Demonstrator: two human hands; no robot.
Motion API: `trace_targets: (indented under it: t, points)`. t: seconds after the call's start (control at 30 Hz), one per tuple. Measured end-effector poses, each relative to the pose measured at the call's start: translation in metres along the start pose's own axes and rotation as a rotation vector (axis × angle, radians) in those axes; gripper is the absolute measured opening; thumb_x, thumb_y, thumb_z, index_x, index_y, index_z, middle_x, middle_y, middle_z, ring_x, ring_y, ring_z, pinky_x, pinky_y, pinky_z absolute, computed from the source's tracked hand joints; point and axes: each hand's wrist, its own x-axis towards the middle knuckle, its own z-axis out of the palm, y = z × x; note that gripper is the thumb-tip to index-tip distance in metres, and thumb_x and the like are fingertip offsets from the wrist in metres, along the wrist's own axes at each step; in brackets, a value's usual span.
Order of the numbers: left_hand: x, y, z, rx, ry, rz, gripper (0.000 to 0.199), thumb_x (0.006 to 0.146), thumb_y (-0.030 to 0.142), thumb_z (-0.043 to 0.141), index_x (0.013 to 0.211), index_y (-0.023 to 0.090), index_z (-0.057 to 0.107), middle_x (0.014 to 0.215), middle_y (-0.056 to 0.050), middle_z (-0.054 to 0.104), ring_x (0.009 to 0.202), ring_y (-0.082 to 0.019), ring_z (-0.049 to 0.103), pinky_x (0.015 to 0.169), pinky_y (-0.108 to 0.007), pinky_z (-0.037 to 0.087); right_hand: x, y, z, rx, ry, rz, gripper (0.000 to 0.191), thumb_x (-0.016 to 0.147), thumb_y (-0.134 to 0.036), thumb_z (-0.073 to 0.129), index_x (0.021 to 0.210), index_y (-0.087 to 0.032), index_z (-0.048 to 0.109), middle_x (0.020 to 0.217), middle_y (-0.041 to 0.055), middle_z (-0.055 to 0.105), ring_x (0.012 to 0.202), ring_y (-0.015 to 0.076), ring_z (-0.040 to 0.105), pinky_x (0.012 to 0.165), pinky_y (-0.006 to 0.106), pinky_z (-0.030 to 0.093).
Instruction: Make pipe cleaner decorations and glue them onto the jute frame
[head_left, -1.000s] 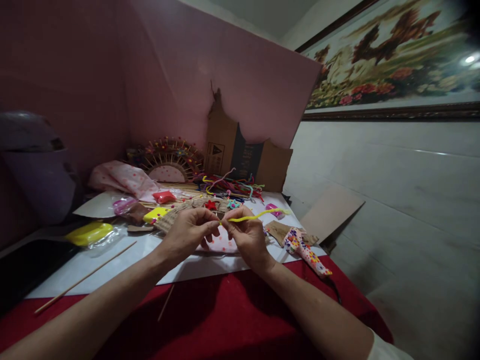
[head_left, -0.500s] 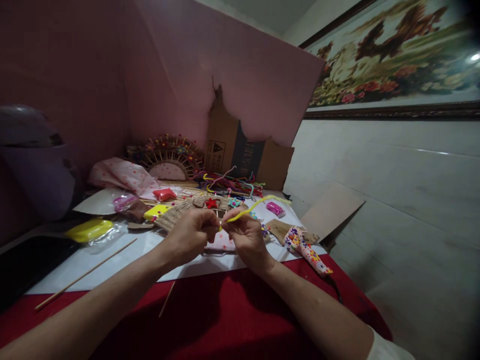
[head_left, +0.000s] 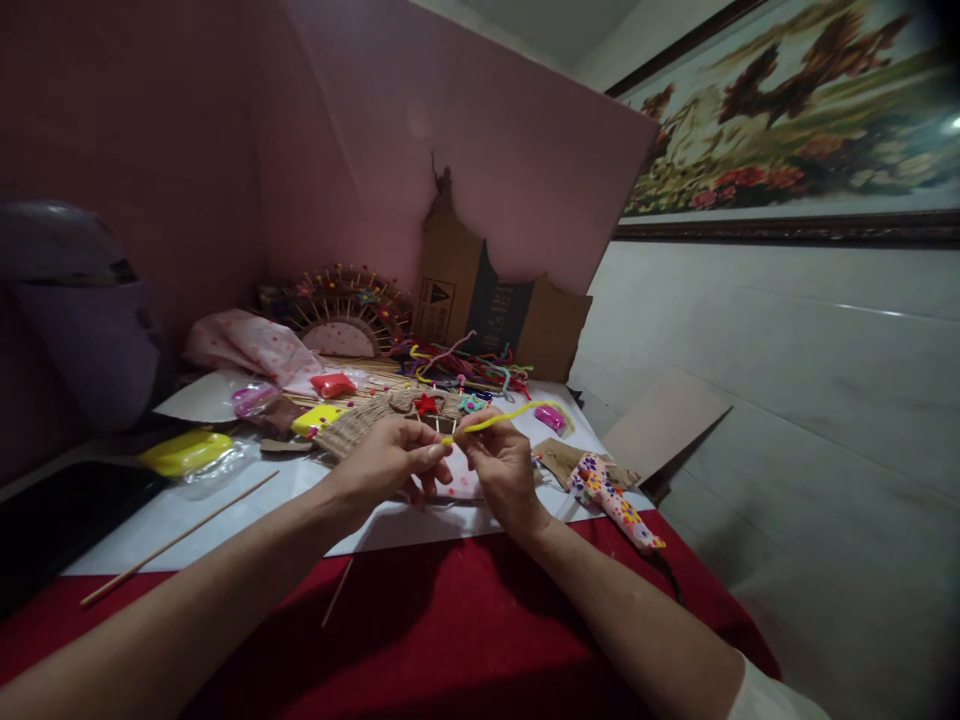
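Note:
Between my two hands is a yellow pipe cleaner [head_left: 510,415], its free length arching out to the right. My left hand [head_left: 401,455] pinches its near end between thumb and forefinger, where a small bend shows. Close beside it, my right hand [head_left: 504,470] grips the same pipe cleaner a little farther along. Just behind the hands lies a fan-shaped piece wrapped in twine [head_left: 356,428], partly hidden by them. On it sit a red star [head_left: 426,403] and a turquoise flower shape [head_left: 472,402].
A finished-looking stick fan [head_left: 341,310] stands at the back, near torn cardboard [head_left: 465,290]. Loose pipe cleaners [head_left: 465,368] lie before it. Yellow clay [head_left: 184,455] and a thin stick [head_left: 180,538] are at left. A flower-patterned wrapped handle [head_left: 615,500] lies at right.
My left hand has loosened its curled fingers and now shows thumb and forefinger pinching the yellow end. The pipe cleaner's free length has dipped slightly; the view has shifted a little.

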Motion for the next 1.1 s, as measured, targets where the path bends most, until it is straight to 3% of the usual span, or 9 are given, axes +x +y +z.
trace_targets:
  t: [0.27,0.5,0.77,0.83,1.0,1.1]
  points:
    - [0.001,-0.004,-0.001,-0.172,-0.054,0.036,0.019,0.075,0.031,0.061,0.069,0.013,0.057,0.064,-0.003,0.063,0.046,-0.009,0.052,0.044,-0.023,0.045,-0.003,-0.005,-0.001,-0.022,-0.05,0.041,0.015,0.077,-0.032,0.064,0.077,-0.02,0.055,0.067,-0.0019,0.052,0.057,0.011,0.045,0.052,0.024,0.036]
    - [-0.001,0.003,-0.003,-0.016,-0.032,0.069,0.017,0.071,0.027,0.058,0.059,0.015,0.055,0.046,0.003,0.052,0.038,-0.007,0.04,0.038,-0.019,0.03,-0.003,-0.006,-0.001,0.004,-0.1,0.035,0.016,0.079,-0.035,0.062,0.078,-0.02,0.056,0.068,-0.0018,0.05,0.055,0.0104,0.043,0.051,0.024,0.035]
    - [-0.002,0.005,-0.016,0.231,-0.24,0.0,0.021,0.072,0.026,0.055,0.055,0.015,0.054,0.045,0.003,0.05,0.038,-0.007,0.039,0.04,-0.02,0.027,-0.002,-0.003,-0.003,-0.038,-0.301,0.014,0.009,0.075,-0.029,0.064,0.075,-0.021,0.06,0.073,0.0003,0.055,0.067,0.0141,0.051,0.064,0.027,0.042]
    - [0.0,0.001,-0.016,0.193,-0.209,0.0,0.022,0.075,0.03,0.055,0.059,0.015,0.056,0.046,0.003,0.052,0.039,-0.008,0.041,0.04,-0.02,0.028,-0.001,0.0,-0.003,-0.022,-0.275,0.033,0.009,0.075,-0.029,0.064,0.077,-0.021,0.06,0.072,-0.0003,0.055,0.064,0.0134,0.05,0.061,0.026,0.042]
    - [0.004,-0.007,-0.011,-0.06,-0.154,0.037,0.022,0.077,0.036,0.059,0.072,0.014,0.059,0.061,0.0,0.062,0.044,-0.008,0.048,0.045,-0.021,0.037,0.002,0.001,-0.003,0.017,-0.06,0.021,0.01,0.075,-0.029,0.064,0.075,-0.021,0.059,0.073,-0.0003,0.054,0.061,0.0119,0.048,0.052,0.023,0.038]
    - [0.005,-0.008,-0.008,-0.135,-0.147,0.007,0.024,0.075,0.037,0.062,0.073,0.013,0.059,0.063,-0.001,0.063,0.043,-0.007,0.048,0.045,-0.021,0.038,0.001,-0.003,-0.001,0.0,-0.053,-0.013,0.009,0.076,-0.028,0.065,0.075,-0.021,0.059,0.07,-0.0011,0.053,0.059,0.0112,0.047,0.052,0.024,0.037]
